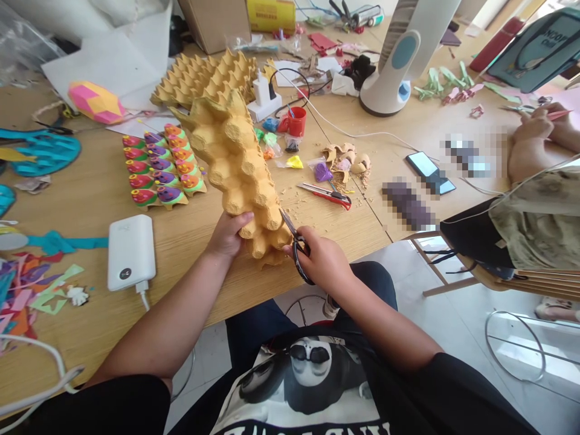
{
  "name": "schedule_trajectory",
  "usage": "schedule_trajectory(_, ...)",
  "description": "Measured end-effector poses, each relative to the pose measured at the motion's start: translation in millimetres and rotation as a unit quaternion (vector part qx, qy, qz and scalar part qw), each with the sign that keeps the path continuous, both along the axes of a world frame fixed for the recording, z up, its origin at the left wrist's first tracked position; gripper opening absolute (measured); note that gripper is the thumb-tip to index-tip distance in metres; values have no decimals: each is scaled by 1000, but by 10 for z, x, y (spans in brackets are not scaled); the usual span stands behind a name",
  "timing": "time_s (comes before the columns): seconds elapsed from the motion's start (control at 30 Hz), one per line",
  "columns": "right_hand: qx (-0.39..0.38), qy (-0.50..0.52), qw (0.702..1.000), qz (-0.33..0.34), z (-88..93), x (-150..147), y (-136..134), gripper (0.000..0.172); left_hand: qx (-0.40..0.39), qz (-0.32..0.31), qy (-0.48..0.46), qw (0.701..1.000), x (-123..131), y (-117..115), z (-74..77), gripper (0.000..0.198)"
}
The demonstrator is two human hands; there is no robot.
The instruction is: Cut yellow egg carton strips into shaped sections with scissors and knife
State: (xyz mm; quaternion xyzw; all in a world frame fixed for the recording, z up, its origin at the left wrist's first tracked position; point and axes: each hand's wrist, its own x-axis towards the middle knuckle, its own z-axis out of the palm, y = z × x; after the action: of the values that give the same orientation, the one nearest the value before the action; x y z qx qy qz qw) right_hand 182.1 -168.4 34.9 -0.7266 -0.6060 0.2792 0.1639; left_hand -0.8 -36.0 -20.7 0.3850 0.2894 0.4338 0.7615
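A yellow-brown cardboard egg tray piece (235, 163) is tilted up over the table's front edge. My left hand (229, 235) grips its lower left side, thumb on top, the other fingers hidden behind the tray. In my right hand (319, 257) is a pair of scissors (296, 241) with dark handles. The blades reach the tray's lower right edge; whether they are parted I cannot make out. Left of the tray, painted egg cups (158, 163) stand in rows, coloured red, purple and orange. To the right lies a red utility knife (326, 194) among crumbs.
Another egg tray (203, 75) lies behind. A white power bank (131, 251) with a cable is at left, near paper scraps (27, 290). A red cup (296, 122), cut cardboard bits (347, 158), a phone (429, 171) and a white appliance (392, 66) stand rightward. Another person's hands (541, 133) are at far right.
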Motion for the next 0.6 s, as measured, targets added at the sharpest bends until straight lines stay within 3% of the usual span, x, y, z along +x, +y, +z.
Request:
schedule_trajectory(0.13, 6, 1, 1000, 4, 11, 11, 11, 33, 53, 26, 0, 998, 11, 5, 4, 64)
schedule_trajectory(0.6, -20, -34, 999, 2, -10, 13, 32, 32, 65, 23, -20, 997, -17, 30, -75, 47)
